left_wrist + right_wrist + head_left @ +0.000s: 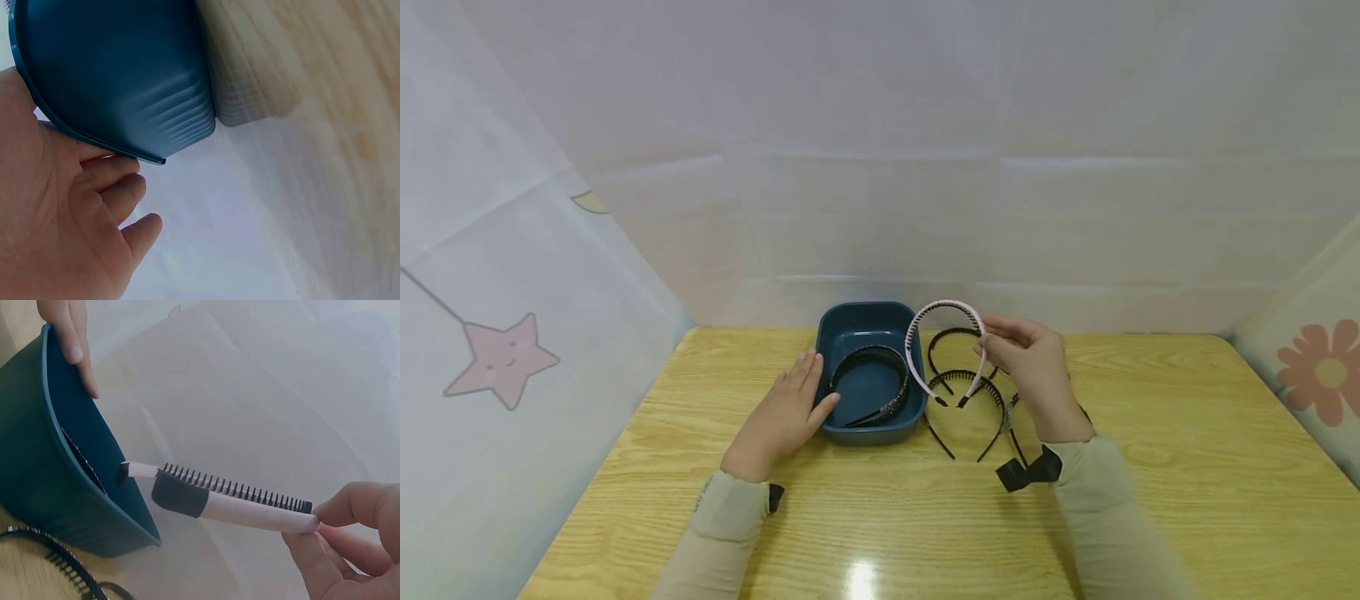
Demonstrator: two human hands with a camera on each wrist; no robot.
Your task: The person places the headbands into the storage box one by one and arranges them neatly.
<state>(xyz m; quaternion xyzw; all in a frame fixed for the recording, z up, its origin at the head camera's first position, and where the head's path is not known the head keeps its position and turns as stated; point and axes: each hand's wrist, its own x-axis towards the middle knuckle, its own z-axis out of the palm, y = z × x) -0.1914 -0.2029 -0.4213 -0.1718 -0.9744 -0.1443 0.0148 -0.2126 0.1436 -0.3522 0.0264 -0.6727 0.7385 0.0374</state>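
Note:
A pink toothed headband point(912, 346) with black tips is pinched between the thumb and fingers of my right hand point(1028, 367). It hangs in the air at the right side of the blue bin point(868, 435), overlapping the rim in the head view. In the right wrist view the headband point(250, 512) shows its row of black teeth. My left hand point(784, 417) rests with straight fingers on the bin's left rim. In the left wrist view the fingers lie along the rim of the bin point(125, 75). Inside the bin lie dark headbands point(895, 404), overlapping one another.
Black headbands point(1000, 404) lie on the wooden table point(887, 517) to the right of the bin, partly behind my right hand. One with a sparkly ornament point(1012, 402) is among them. A pale cloth backdrop point(865, 233) rises behind the table.

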